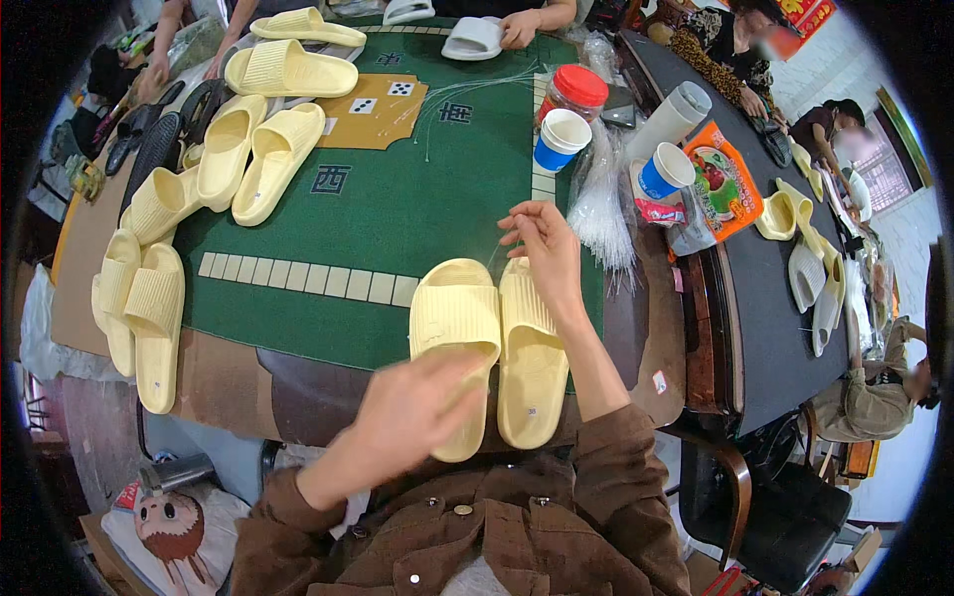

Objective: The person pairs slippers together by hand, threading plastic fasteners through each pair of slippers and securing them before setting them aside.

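Observation:
Side by side in front of me lie two pale yellow slide slippers, toes away from me: a left slipper [454,308] and a right slipper [529,392]. My left hand [407,402] is over the heel part of the left slipper, smeared by motion, and its fingers cannot be made out. At the toes of the pair, my right hand [542,248] is closed in a pinch. A thin clear plastic strand [499,250] runs from its fingertips down toward the gap between the slippers.
More yellow slippers [278,159] sit along the left of the green mat [397,223]. At right are paper cups [562,139], a red-lidded jar [576,91], a bundle of clear strands [603,223] and an orange package [723,184]. Another person's hand [520,28] holds a white slipper [473,40].

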### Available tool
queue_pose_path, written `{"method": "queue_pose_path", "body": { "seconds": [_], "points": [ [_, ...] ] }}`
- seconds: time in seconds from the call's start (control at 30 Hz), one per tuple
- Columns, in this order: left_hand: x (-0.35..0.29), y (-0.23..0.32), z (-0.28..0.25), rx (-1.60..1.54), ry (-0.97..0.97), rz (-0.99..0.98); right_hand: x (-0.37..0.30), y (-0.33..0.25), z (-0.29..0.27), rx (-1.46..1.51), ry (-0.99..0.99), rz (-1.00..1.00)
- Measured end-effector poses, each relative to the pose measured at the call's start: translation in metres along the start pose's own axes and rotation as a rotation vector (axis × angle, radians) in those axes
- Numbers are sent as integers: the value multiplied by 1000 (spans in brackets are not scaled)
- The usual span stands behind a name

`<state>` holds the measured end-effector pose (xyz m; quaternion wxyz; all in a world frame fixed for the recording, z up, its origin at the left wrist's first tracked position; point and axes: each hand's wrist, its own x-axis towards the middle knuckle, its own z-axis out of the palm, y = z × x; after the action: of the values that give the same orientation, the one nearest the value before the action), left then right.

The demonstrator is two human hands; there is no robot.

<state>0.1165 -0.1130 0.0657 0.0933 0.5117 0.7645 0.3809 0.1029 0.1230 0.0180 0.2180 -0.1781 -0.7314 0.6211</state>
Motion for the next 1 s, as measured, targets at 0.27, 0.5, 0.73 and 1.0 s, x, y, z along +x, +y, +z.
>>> {"method": "queue_pose_path", "body": {
  "seconds": [0.27,0.5,0.73,1.0],
  "points": [
    [133,-74,28,-23,27,-201,-1,15,0,51,140,-148],
    [151,-81,59,-340,203,-220,-2,21,-3,-66,252,-113],
    [139,-88,61,-392,392,-240,0,25,0,30,174,-70],
    [136,-100,67,-312,453,-225,-3,18,-2,86,104,0]
  ]
}}
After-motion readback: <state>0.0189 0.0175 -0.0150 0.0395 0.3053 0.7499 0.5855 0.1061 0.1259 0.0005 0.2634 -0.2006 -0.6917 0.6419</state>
